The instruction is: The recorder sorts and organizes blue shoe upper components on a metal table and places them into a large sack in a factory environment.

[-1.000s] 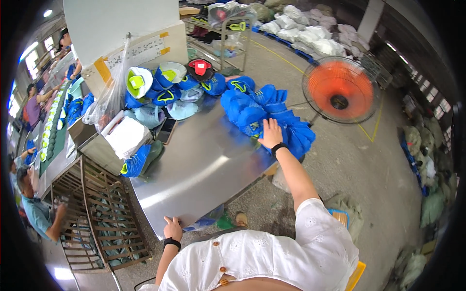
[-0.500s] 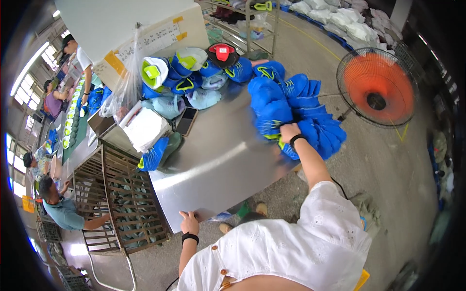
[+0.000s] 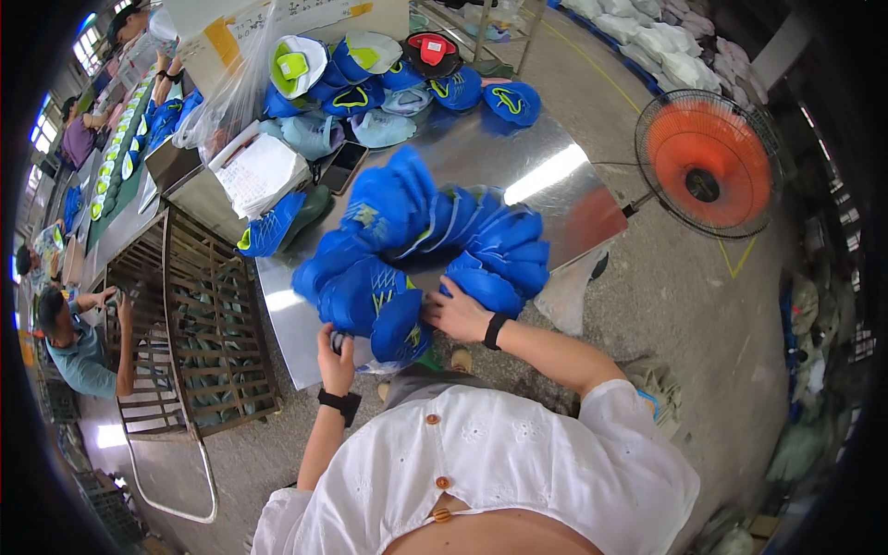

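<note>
Gripping a heap of blue shoe uppers [image 3: 421, 250] at the near edge of a shiny metal worktop [image 3: 546, 176], both hands work close together. The left hand [image 3: 336, 356] is curled around the lower left piece of the heap, fingers closed on it, a black band on its wrist. The right hand [image 3: 456, 314] presses on the heap's near side, fingers spread over a blue piece with yellow-green markings, also wearing a black wristband. The heap sits at the worktop's front edge, just above the person's white buttoned top.

Farther back on the worktop lie more blue uppers [image 3: 407, 79] with yellow-green trim, spread in a loose row, with a red and black piece [image 3: 433, 51] among them. A dark phone [image 3: 344, 166] lies flat beside a stack of white papers [image 3: 259, 171]. Left of the worktop stands a wire-frame rack [image 3: 208, 324]. An orange floor fan [image 3: 708, 162] stands on the concrete floor to the right, well apart from the heap. At far left, another person in a teal shirt [image 3: 79, 342] bends beside the rack.
</note>
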Motion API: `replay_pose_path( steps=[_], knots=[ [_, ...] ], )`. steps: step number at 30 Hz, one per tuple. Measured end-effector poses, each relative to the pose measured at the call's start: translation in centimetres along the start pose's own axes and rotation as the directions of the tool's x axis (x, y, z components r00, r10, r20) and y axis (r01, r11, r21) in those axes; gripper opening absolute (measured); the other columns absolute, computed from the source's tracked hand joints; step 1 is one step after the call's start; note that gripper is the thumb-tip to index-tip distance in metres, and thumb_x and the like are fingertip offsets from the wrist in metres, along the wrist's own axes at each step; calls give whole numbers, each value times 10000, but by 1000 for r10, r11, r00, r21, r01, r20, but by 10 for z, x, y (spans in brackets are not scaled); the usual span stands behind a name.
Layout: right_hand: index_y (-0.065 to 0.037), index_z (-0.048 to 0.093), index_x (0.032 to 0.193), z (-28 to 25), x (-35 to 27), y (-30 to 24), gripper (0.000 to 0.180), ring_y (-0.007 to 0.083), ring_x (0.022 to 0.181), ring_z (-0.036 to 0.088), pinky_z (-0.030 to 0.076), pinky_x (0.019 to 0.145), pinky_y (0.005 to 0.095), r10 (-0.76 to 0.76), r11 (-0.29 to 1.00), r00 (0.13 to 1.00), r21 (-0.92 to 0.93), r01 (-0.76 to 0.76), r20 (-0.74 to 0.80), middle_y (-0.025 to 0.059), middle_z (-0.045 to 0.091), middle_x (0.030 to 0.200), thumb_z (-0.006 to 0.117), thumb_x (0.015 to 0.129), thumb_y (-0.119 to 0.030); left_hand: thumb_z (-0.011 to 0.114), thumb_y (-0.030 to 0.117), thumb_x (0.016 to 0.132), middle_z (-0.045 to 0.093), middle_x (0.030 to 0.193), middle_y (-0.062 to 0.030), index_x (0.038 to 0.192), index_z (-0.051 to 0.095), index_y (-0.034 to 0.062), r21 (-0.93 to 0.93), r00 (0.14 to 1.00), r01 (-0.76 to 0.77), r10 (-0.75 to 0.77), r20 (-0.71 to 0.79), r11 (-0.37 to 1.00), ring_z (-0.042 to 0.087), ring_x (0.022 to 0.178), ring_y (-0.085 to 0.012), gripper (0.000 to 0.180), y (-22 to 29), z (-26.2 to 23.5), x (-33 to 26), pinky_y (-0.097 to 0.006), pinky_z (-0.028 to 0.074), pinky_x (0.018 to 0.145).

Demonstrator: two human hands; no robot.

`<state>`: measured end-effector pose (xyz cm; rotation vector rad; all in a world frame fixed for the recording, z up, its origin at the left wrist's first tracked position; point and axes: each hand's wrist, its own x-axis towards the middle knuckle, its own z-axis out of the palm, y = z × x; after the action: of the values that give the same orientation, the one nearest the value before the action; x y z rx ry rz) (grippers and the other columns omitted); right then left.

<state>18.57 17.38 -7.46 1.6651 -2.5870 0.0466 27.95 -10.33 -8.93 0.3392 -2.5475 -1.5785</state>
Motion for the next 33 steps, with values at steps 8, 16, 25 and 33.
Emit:
replay_pose_path(
  steps=[8,16,25,33],
  knots=[
    [-183,468,1206,-62,-31,15,503,288,1255,241,182,962,582,298,934,952,-229,-275,70,50,398,1277,588,723,-254,667,175,662,338,1308,-173,1076,501,130,245,835,-538,472,283,807,589,821,-279,449,163,28,-14,-341,494,608],
    [-208,535,1118,-53,-34,79,377,265,1207,301,216,942,570,268,952,961,-130,-275,-69,36,435,1229,533,743,-172,507,69,721,336,1349,-8,986,586,138,629,833,-552,331,444,548,604,559,-203,285,92,47,13,-312,487,498],
    [-113,418,1220,-71,72,117,581,288,1227,290,322,914,451,80,996,988,-24,-83,-129,82,370,1286,635,682,-144,529,73,735,517,1149,-82,1034,535,89,535,883,-468,398,249,703,594,749,-299,300,190,61,122,-387,480,616],
    [-103,563,1069,-64,89,111,279,255,1144,393,429,841,384,16,1000,927,19,-25,375,26,543,1093,439,826,-163,483,96,771,501,1109,-102,1220,405,124,758,787,-616,182,589,213,615,687,-280,456,166,120,222,-384,490,544]
  ],
)
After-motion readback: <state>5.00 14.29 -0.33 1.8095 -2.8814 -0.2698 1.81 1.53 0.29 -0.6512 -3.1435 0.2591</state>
